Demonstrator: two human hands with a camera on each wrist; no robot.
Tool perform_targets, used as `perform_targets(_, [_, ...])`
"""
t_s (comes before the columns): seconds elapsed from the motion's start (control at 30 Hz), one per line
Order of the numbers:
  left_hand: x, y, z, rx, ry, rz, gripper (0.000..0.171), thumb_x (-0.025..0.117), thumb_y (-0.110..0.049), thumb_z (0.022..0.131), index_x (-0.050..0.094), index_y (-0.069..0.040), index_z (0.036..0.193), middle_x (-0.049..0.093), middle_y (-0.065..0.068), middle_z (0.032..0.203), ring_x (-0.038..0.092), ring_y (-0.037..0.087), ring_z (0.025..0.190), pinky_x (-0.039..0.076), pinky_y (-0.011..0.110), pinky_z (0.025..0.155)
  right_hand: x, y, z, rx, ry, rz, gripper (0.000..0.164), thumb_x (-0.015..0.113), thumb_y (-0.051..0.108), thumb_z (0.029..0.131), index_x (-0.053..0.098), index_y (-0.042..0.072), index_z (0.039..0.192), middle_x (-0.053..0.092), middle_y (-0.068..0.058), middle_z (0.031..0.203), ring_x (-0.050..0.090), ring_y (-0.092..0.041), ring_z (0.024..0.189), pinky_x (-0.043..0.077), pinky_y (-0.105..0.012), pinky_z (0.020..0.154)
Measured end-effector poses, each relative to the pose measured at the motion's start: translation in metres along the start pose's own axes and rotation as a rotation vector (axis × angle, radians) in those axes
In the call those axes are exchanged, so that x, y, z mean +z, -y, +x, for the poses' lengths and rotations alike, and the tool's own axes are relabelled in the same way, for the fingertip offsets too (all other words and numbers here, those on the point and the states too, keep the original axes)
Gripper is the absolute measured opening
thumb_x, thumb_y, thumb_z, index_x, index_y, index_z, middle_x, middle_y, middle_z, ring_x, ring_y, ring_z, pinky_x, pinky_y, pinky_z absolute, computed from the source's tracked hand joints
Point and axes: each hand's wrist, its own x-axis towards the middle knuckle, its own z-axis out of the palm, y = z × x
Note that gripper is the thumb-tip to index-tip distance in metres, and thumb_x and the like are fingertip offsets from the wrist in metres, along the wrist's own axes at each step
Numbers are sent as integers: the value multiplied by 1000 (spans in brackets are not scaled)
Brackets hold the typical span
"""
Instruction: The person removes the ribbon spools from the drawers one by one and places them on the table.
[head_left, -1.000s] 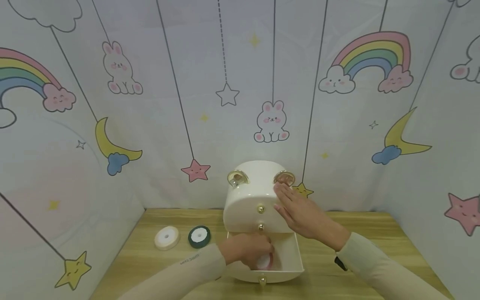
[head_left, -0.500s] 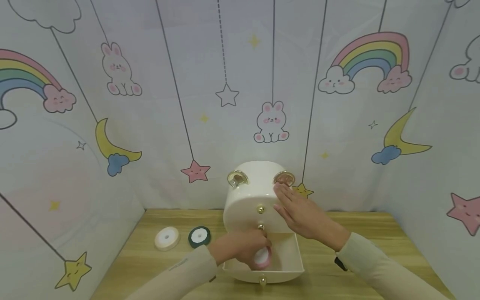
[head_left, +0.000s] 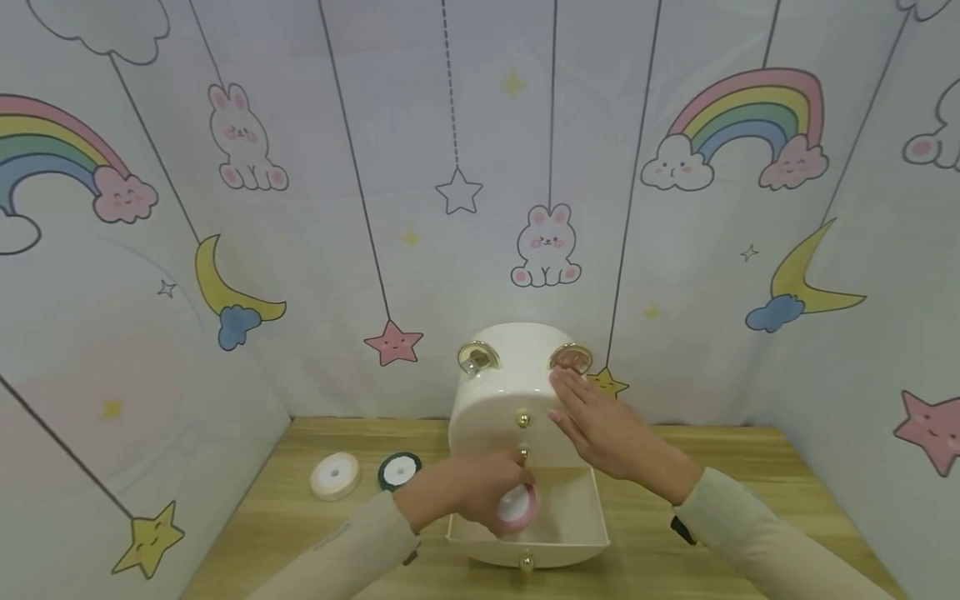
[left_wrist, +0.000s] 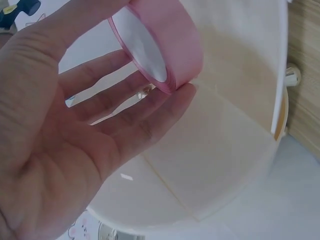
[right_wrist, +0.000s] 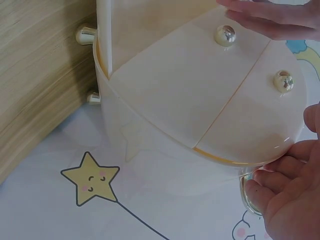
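A roll of pink ribbon (left_wrist: 182,47) with a white core is pinched between the thumb and fingers of my left hand (head_left: 472,492). In the head view the roll overlaps the pulled-out bottom drawer (head_left: 577,508) of a glossy cream storage box (head_left: 487,433). My right hand (head_left: 603,421) rests with fairly straight fingers on the box's upper right side, fingertips right at a gold-rimmed ear (head_left: 572,357). The right wrist view shows those fingers (right_wrist: 280,175) along the box's rounded edge. Round gold knobs (right_wrist: 225,36) sit on the closed drawer fronts.
On the wooden table (head_left: 675,533), left of the box, lie a cream ribbon roll (head_left: 335,477) and a dark green ribbon roll (head_left: 400,472), the green one close to my left wrist. Behind stands a cartoon-printed backdrop (head_left: 450,267).
My left hand has lifted the pink ribbon roll slightly and drawn it left within the open drawer's area, tilting it. The right hand stays at the box's side.
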Motion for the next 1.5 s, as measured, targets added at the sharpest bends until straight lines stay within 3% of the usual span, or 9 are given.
perform_targets(0.27, [-20,4,-20,-84,-33,-139,57,96,-29,73,71,-13,122,70,-2,113,62,7,98,54,19,87,-2,-1,0,17,15,21,61,48,30,111,36,-7,158,38,-25,166,38,-41,155,38,-56,123])
perform_targets(0.77, [-22,9,-58,-199,-63,-245,57,95,-26,71,71,-12,120,64,0,109,60,10,93,56,24,83,0,-3,-1,13,18,8,62,47,32,111,36,-6,158,38,-24,166,39,-40,155,38,-55,123])
perform_targets(1.1, [-11,25,-83,-222,-122,-312,53,94,-23,71,71,-9,116,69,1,112,63,14,99,57,29,87,-1,-4,-2,16,35,9,62,46,32,112,35,-6,159,36,-24,167,38,-40,155,37,-55,124])
perform_targets(1.5, [20,45,-119,-302,-169,-327,50,94,-30,71,72,-14,113,67,-1,107,64,13,94,55,27,79,-1,-4,0,16,39,23,62,47,32,111,35,-6,159,35,-23,167,37,-40,156,37,-56,123])
